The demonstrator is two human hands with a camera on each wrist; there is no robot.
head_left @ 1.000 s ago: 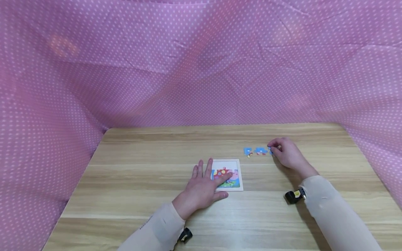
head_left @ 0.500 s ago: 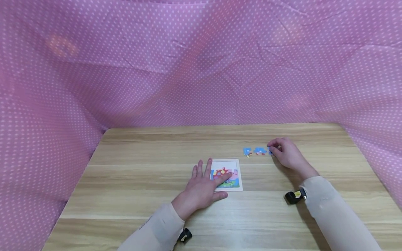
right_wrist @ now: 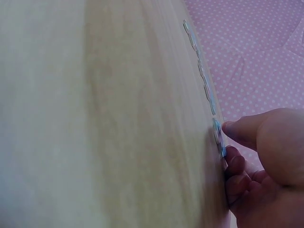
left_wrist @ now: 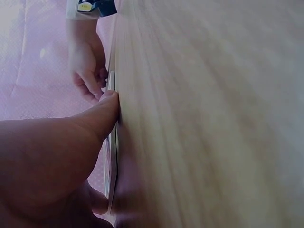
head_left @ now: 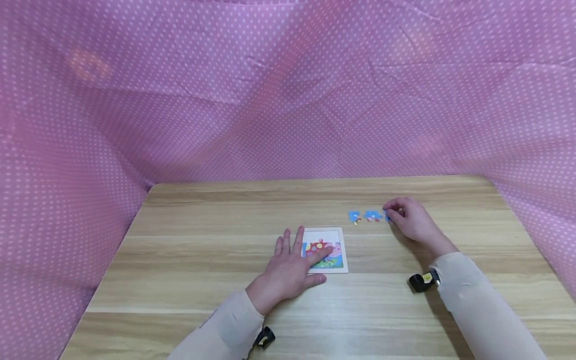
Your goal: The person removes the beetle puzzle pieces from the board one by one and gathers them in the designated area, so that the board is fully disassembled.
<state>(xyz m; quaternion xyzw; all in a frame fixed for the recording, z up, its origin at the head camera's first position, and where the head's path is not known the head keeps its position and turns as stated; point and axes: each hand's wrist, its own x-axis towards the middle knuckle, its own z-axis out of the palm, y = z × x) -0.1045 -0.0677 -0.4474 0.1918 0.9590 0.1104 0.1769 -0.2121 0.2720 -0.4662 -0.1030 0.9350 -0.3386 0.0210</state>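
Observation:
My left hand (head_left: pixel 288 272) lies spread over the left side of a white-framed jigsaw puzzle (head_left: pixel 345 257), fingers straight, index fingertip on the picture. The lower part of that picture shows a red spotted shape and a pink cartoon face; the upper strip is white. Seen from the left wrist, the thumb (left_wrist: pixel 107 107) rests along the frame's edge. Farther right, my right hand (head_left: pixel 416 222) pinches a blue puzzle piece (right_wrist: pixel 218 135) between thumb and fingers at the table surface. Much of that piece is hidden by the fingers in the head view.
Two more blue puzzle pieces, one at the left (head_left: pixel 354 216) and one in the middle (head_left: pixel 372 215), lie in a row beside the right hand. A wooden table (head_left: pixel 202 260) carries everything. Pink dotted cloth (head_left: pixel 288 100) hangs behind its far edge and at the sides.

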